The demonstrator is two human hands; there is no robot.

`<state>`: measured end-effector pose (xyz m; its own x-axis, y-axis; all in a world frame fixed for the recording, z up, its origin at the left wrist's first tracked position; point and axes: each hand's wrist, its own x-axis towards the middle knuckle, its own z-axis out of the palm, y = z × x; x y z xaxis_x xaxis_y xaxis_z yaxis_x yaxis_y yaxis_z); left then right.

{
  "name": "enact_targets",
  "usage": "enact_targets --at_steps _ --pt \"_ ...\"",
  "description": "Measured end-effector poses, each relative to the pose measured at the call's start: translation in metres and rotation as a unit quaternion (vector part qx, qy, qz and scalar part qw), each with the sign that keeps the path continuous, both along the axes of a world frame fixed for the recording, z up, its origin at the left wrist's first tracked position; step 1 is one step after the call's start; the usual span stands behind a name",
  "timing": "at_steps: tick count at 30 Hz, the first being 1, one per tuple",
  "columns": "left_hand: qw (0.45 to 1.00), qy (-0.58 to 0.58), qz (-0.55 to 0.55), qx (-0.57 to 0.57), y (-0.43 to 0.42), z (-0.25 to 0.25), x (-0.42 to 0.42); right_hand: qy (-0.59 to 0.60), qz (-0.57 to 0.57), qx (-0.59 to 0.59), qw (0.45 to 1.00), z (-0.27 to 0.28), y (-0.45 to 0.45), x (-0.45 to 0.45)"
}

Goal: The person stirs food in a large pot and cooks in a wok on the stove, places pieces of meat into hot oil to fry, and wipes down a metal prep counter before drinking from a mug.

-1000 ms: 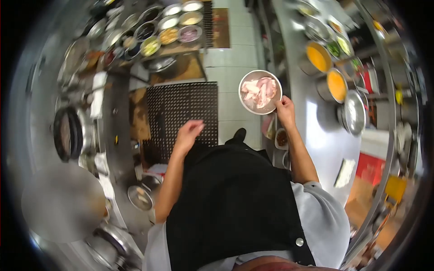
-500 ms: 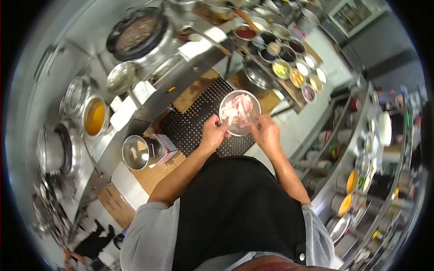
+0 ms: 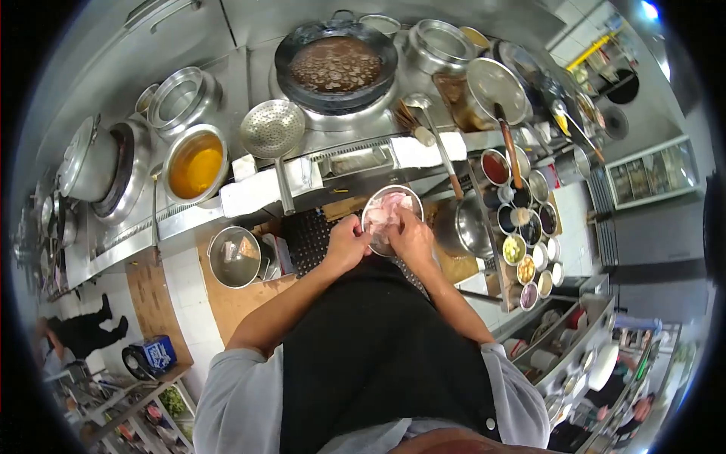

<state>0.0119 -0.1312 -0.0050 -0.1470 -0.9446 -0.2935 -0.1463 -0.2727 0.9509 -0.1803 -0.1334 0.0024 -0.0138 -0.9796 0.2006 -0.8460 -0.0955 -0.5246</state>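
A round metal bowl (image 3: 375, 246) of pale pink raw meat pieces (image 3: 387, 214) is held up in front of my apron. My left hand (image 3: 349, 243) is closed on the bowl's left rim, thumb toward the near side. The fingers of my right hand (image 3: 413, 237) reach over the opposite rim and are closed on the meat; their tips are partly hidden among the pieces. Beyond the bowl, on the stove, sits a black wok (image 3: 336, 64) of dark bubbling liquid.
A perforated strainer (image 3: 272, 127) and a pot of orange-yellow liquid (image 3: 197, 167) lie along the stove at left. A ladle (image 3: 431, 129) rests across the counter edge. Several seasoning bowls (image 3: 514, 248) stand on the right shelf. A metal pot (image 3: 234, 266) stands low at left.
My view has swung toward the stove, so the wok is now straight ahead. The bowl has come along, and my right hand has gone from its rim into the meat.
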Motion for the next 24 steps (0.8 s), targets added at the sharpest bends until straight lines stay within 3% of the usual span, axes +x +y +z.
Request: enact_targets --at_steps 4,6,7,9,10,12,14,17,22,24 --pt "0.995 -0.015 0.098 -0.032 -0.06 -0.003 0.015 -0.126 0.043 0.082 0.988 -0.008 -0.096 0.016" --pt "0.985 0.022 0.173 -0.008 -0.091 0.002 0.017 -0.303 0.092 0.196 0.928 0.014 -0.146 0.02" --pt "0.982 -0.006 0.189 -0.009 -0.107 -0.002 0.021 -0.301 0.106 0.21 0.924 0.02 -0.172 0.021" --pt "0.971 -0.022 0.236 -0.009 -0.137 0.002 0.021 -0.124 0.214 0.133 0.96 0.025 -0.218 0.024" --pt "0.963 -0.032 0.268 -0.009 -0.142 0.01 0.016 -0.122 0.229 0.15 0.954 0.023 -0.23 0.027" --pt "0.952 -0.053 0.302 -0.016 -0.159 0.02 0.009 -0.067 0.293 0.037 0.953 0.019 -0.261 0.045" --pt "0.933 -0.029 0.358 -0.028 -0.166 0.023 0.0 -0.055 0.331 0.022 0.942 0.006 -0.289 0.052" --pt "0.909 -0.013 0.416 -0.002 -0.169 0.014 -0.001 -0.188 0.361 0.158 0.9 0.014 -0.314 0.053" --pt "0.89 0.002 0.453 0.045 -0.175 0.02 -0.004 -0.117 0.425 0.175 0.88 0.026 -0.346 0.052" --pt "0.894 -0.032 0.447 -0.006 -0.175 0.016 -0.01 -0.067 0.476 0.09 0.873 0.013 -0.345 0.07"
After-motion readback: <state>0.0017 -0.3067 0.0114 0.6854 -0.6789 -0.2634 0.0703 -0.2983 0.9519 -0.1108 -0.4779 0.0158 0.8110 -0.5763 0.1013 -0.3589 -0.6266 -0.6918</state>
